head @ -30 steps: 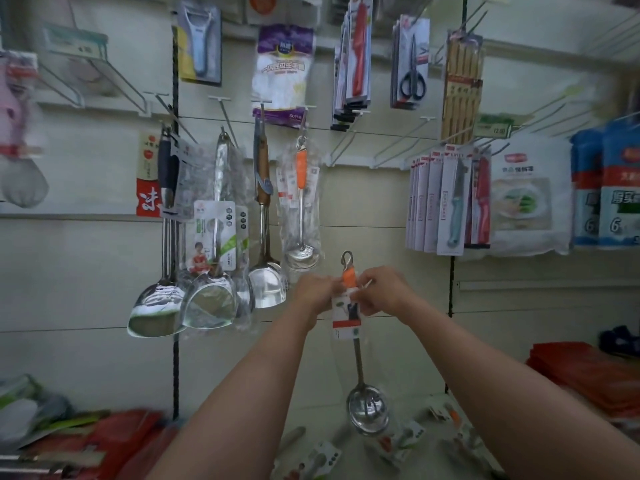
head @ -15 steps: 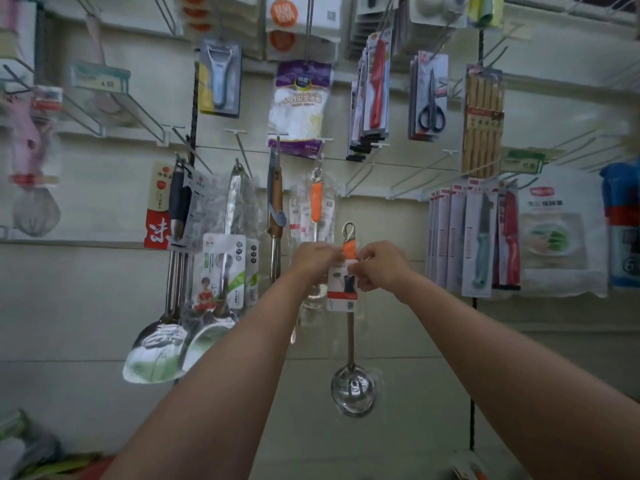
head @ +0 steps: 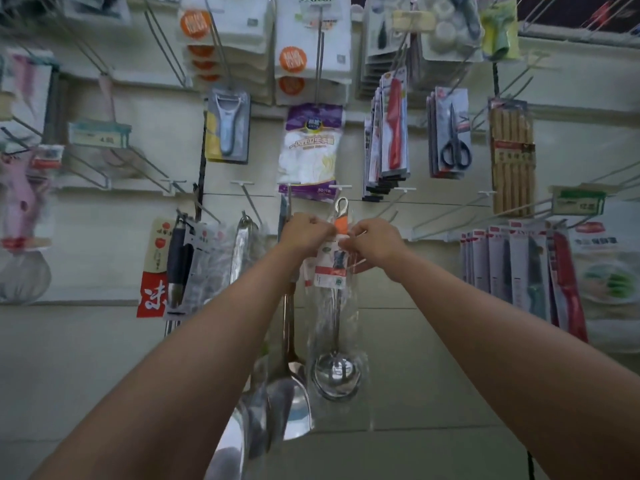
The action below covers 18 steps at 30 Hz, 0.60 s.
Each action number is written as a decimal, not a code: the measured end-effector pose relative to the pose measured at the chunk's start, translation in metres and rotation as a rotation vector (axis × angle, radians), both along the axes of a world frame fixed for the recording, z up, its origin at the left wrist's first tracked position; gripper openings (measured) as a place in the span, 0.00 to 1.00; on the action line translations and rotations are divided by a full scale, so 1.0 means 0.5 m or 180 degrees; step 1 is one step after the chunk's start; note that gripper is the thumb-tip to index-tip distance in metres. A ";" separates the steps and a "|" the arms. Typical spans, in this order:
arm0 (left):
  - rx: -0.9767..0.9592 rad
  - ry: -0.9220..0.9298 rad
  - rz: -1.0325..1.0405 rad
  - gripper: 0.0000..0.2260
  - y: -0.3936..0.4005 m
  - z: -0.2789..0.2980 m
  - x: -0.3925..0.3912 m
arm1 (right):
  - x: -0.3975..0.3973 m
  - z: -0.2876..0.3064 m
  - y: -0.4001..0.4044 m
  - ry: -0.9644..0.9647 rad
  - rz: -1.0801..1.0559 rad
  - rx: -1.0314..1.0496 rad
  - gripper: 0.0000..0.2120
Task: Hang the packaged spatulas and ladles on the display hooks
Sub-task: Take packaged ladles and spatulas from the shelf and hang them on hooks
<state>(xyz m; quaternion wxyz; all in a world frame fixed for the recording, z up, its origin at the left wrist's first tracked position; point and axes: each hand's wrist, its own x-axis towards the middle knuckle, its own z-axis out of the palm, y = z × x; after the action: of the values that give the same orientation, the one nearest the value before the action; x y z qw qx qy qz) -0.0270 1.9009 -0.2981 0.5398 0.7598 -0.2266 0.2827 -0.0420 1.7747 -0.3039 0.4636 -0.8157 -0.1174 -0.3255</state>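
Both hands have risen, carrying the packaged ladle (head: 336, 299) higher against the display wall (head: 86, 341). Its metal loop now sits just under a white-tipped hook (head: 340, 186). Left hand (head: 306, 233) and right hand (head: 375, 242) each pinch the clear sleeve beside the orange grip. 2 hung spatulas (head: 287, 393) dangle just left, bowls low.

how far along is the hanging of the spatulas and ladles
Done: several packaged spatulas already hang on hooks at the left. In hand: the left hand and right hand both grip the top of a bagged ladle, its metal loop raised just under a hook but seemingly not yet on it. Left: slipping it on. Any remaining stock is out of view.
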 end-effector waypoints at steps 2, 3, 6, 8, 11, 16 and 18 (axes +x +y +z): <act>0.0082 -0.0013 0.0106 0.10 -0.002 0.012 0.019 | 0.016 0.007 0.001 0.0010 0.0010 0.0003 0.07; 0.0106 -0.0025 0.0168 0.10 -0.005 0.019 0.031 | 0.026 0.012 0.000 0.0024 0.0003 0.0001 0.06; 0.0164 0.0006 0.0438 0.11 -0.015 0.022 0.060 | 0.047 0.017 -0.001 0.0124 -0.0010 -0.0079 0.06; 0.0150 0.0064 0.0605 0.13 -0.019 0.020 0.075 | 0.058 0.019 -0.001 0.0193 0.0005 -0.0127 0.06; 0.0180 -0.0013 0.0754 0.08 -0.023 0.018 0.083 | 0.069 0.017 0.000 0.0223 -0.0010 -0.0115 0.04; 0.0314 0.0018 0.0924 0.08 -0.017 0.004 0.098 | 0.083 0.004 0.004 0.0308 0.0028 -0.0169 0.03; 0.0424 -0.0069 0.1186 0.10 -0.019 -0.003 0.106 | 0.101 0.003 0.013 0.0348 -0.0196 -0.0231 0.10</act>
<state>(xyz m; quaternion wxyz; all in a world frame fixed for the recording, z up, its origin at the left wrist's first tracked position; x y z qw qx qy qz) 0.0260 1.8912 -0.2994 0.4243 0.8195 -0.1060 0.3704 0.0086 1.7814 -0.3022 0.4292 -0.8517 -0.0785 -0.2901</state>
